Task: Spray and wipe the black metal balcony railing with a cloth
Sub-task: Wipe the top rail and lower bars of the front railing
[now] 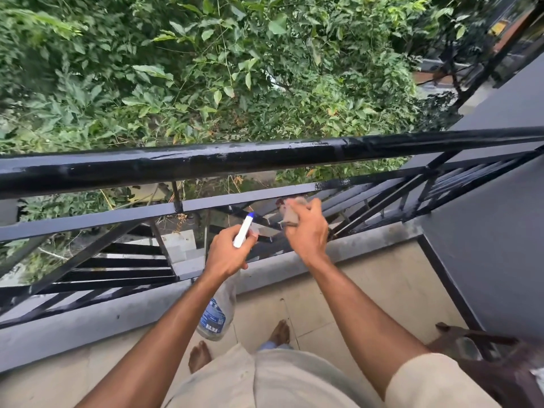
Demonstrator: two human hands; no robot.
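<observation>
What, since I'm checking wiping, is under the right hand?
A crumpled grey cloth, gripped by the right hand; whether it touches the black metal railing is covered.

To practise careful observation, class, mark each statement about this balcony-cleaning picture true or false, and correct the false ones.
1. The left hand holds the spray bottle. True.
2. The right hand holds the cloth on the top rail. False: the cloth is at the lower bars, below the top rail.
3. The person wears shoes. False: the feet are bare.
4. Green foliage lies beyond the top rail. True.
</observation>
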